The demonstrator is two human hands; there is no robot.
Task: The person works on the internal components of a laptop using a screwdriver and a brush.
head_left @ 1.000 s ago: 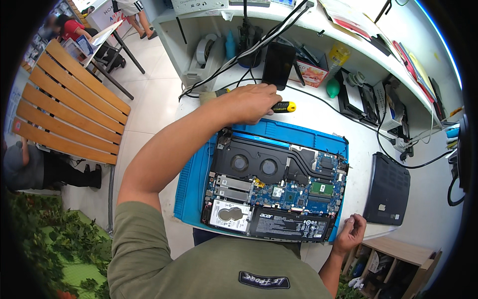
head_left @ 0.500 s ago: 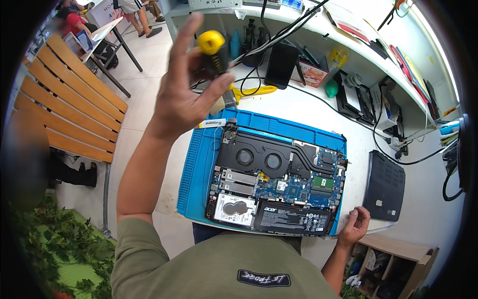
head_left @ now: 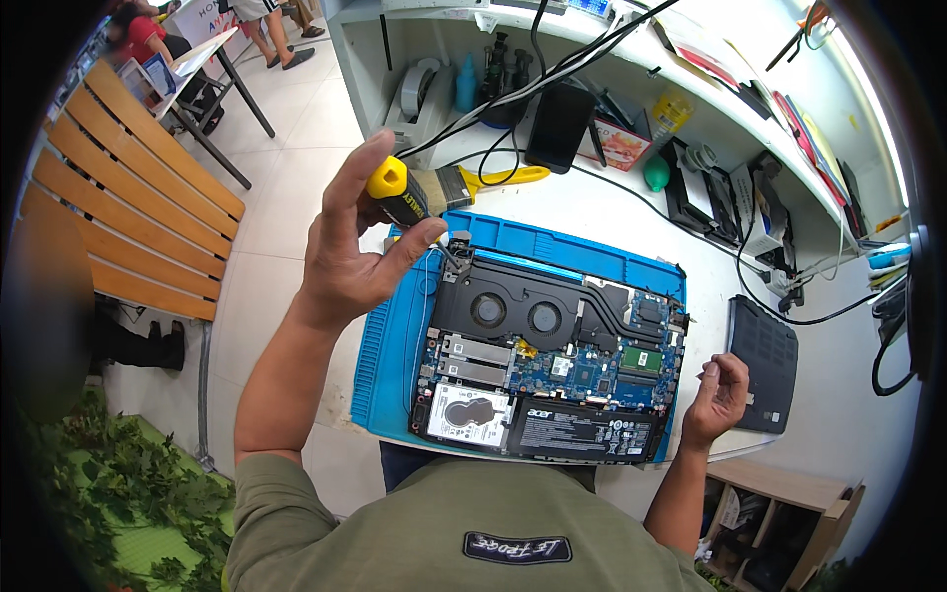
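My left hand [head_left: 350, 232] is closed round the black-and-yellow handle of a screwdriver [head_left: 407, 197]. Its shaft slants down to the hinge at the far left corner of an opened laptop [head_left: 464, 308]. That laptop lies with its insides showing: two fans, a blue circuit board, a white-labelled hard drive [head_left: 468, 414] and a black battery [head_left: 582, 431]. A blue work mat [head_left: 380, 340] is under it. My right hand [head_left: 717, 400] hovers beyond the laptop's right edge, its fingers curled against the thumb; whether anything small sits between them is hidden.
A yellow-handled brush [head_left: 493, 181] lies behind the mat. A dark laptop cover [head_left: 762, 365] rests on the right of the white table. Cables [head_left: 602, 39] hang across the shelf, near a black phone [head_left: 560, 128] and a green blower bulb [head_left: 656, 174]. A slatted wooden bench [head_left: 138, 197] stands left.
My left hand has come down toward me, bringing the screwdriver's tip to the laptop's far left hinge. My right hand has lifted slightly, away from me.
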